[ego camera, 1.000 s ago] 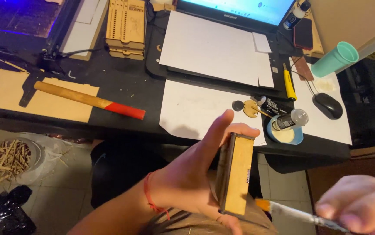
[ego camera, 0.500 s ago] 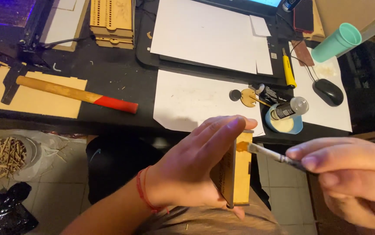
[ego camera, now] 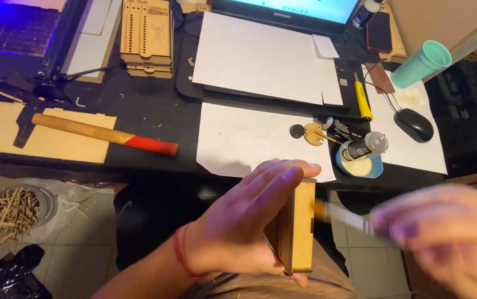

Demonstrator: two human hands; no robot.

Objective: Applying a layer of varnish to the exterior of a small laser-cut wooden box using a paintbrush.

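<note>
The left hand (ego camera: 238, 232) clamps a thin wooden box (ego camera: 296, 227) upright over the lap, below the worktop (ego camera: 155, 119). The blurred right hand (ego camera: 443, 238) seems to pinch a small brush (ego camera: 341, 217) at its edge; glue could smear if the box tilts.

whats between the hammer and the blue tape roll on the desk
In the head view, a white sheet of paper fills most of the stretch between the hammer and the blue tape roll, with a small round wooden piece on it near the roll.
</note>
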